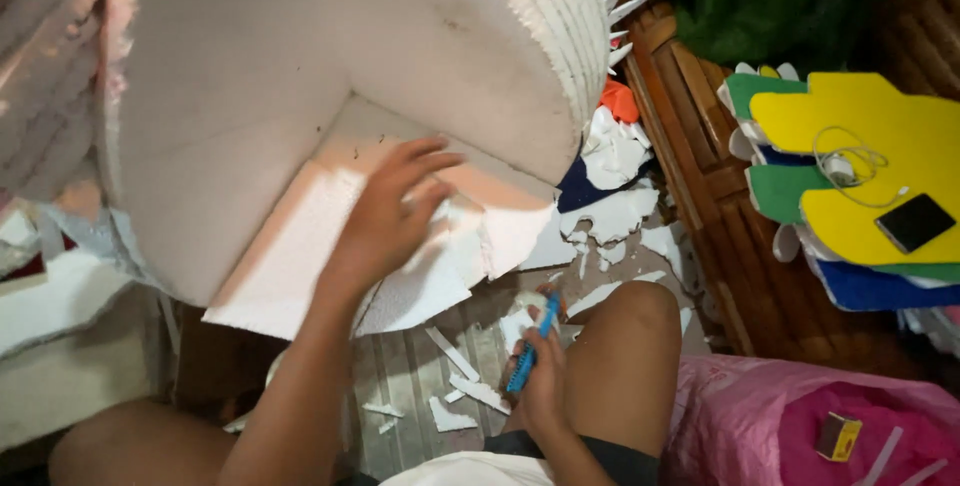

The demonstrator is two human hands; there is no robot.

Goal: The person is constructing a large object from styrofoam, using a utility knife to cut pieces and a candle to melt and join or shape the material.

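1. left hand [395, 211] lies flat, fingers spread, on the white foam board [330, 126]; grips nothing
2. right hand [540, 371] sits below that board by the knee, curled tight round a blue cutter [533, 344]
3. foam scraps [455, 381] lie on the floor under the board
4. pink bag [790, 416] far right of it; a small yellow box [838, 436] rests on top

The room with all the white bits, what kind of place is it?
Probably a home craft corner: a big white foam shape, foam scraps on the floor, and coloured cut-out sheets stacked on a wooden bench.
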